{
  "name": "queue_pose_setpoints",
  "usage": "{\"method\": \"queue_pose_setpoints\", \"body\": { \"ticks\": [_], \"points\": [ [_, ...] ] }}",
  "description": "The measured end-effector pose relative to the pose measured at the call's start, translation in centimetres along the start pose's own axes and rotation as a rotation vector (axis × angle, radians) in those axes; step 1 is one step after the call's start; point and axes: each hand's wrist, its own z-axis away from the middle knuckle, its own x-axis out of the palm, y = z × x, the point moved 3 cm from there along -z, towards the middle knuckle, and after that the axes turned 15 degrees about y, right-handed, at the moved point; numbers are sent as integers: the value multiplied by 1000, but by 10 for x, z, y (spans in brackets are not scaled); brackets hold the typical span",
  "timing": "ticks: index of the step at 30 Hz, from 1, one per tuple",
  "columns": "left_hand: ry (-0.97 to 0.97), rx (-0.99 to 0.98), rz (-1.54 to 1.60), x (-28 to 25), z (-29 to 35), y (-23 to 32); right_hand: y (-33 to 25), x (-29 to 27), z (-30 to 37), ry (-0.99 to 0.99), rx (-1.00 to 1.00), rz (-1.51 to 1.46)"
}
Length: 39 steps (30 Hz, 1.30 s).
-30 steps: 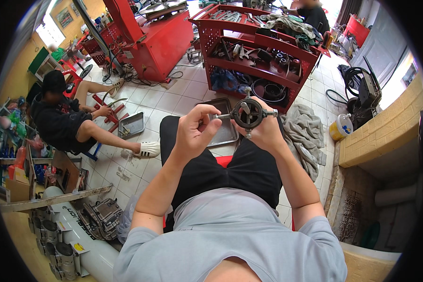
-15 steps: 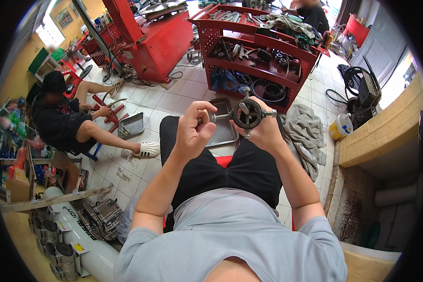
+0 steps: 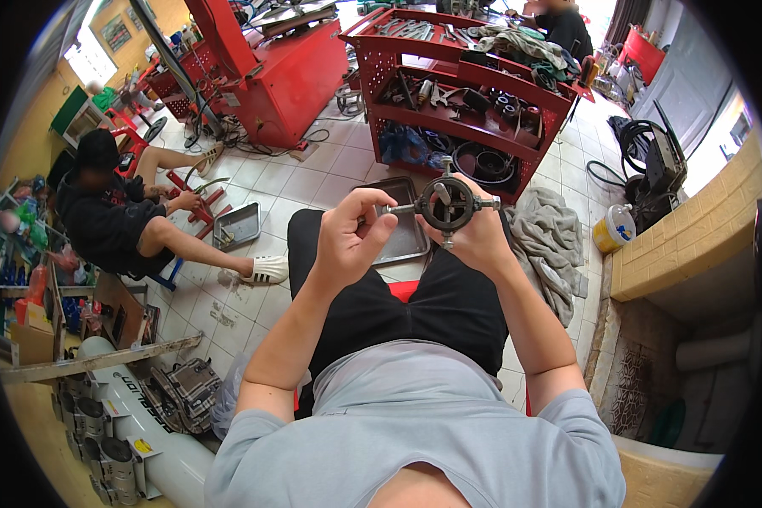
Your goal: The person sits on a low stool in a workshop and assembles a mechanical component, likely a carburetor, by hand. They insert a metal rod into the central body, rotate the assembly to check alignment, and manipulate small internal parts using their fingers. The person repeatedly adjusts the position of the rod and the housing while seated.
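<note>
A dark round metal ring tool (image 3: 465,222) with several screws sticking out from its rim is held up over my lap. My right hand (image 3: 483,238) is closed around it from behind and the right side, so most of those fingers are hidden. Inside the ring a lighter metal piece (image 3: 440,196) stands at a slant. My left hand (image 3: 350,234) is bent at the ring's left, its thumb and forefinger closed about the outer end of the left screw (image 3: 400,209). Below and behind the tool lies a shallow metal tray (image 3: 408,251) on the floor, partly covered by my hands.
A red tool cart (image 3: 474,59) with wrenches and parts stands ahead. At the left a seated person (image 3: 110,203) works beside another metal tray (image 3: 238,225). Grey cloth (image 3: 552,250) lies on the floor to the right, near a white-and-yellow bucket (image 3: 613,229). A grey-white cylinder (image 3: 157,415) is at lower left.
My left thumb and forefinger have shifted slightly toward the left screw. The ring has moved only a little, still in my right hand.
</note>
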Motion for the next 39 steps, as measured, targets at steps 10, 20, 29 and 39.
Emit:
{"method": "queue_pose_setpoints", "body": {
  "ticks": [10,20,29,39],
  "points": [
    [-7,-30,18,1,0,-2,-1,0,0,5,21,-6],
    [-14,3,-28,0,-1,-1,0,0,0,-9,18,5],
    [-71,-6,-24,0,-1,4,1,2,1,-8,18,-10],
    [-99,-53,18,0,0,-2,1,3,1,-14,20,-20]
  ]
}}
